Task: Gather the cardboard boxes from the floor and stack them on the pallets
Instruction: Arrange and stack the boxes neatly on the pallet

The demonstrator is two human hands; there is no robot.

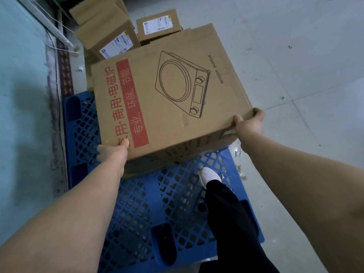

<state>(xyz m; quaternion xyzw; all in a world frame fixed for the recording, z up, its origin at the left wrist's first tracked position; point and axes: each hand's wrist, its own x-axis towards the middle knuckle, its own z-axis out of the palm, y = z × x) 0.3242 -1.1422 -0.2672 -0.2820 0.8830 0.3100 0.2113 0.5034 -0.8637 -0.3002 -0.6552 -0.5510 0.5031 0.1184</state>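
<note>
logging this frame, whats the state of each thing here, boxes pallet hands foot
large cardboard box: closed, held over the pallet
left hand: gripping its near left corner
right hand: gripping its near right corner
blue pallet: flat on the floor
small labelled boxes: closed, piled behind
white shoe: standing on the pallet

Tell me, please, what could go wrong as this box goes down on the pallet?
The foot stands on the pallet just under the box, so it may get pinched. The left hand and right hand hold only the near corners, so the far end could sag or slip.
</note>
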